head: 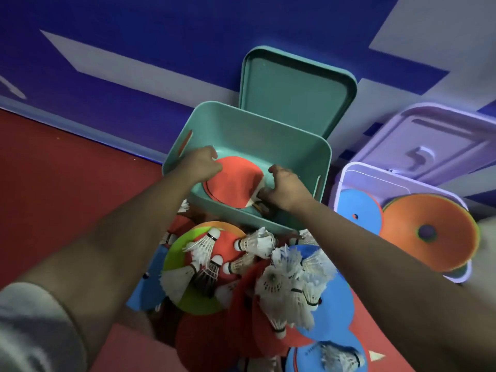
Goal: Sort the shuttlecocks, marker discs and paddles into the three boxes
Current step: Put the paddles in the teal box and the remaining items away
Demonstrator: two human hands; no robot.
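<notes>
As left fingers (212, 164) and right fingers (264, 194) clutch it, red paddle (236, 185) in teal box (257, 130).

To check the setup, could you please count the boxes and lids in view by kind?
Boxes: 2, teal box and purple box
Lids: 2, teal lid and purple lid
Total: 4

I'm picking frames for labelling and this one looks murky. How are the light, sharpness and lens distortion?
Head view: dim light, a blue-purple cast on the wall; the wide lens stretches both forearms and skews the teal box; the piled shuttlecocks are smeared, while the red paddle and the left hand and right hand holding it read fairly clearly; no glare.
</notes>
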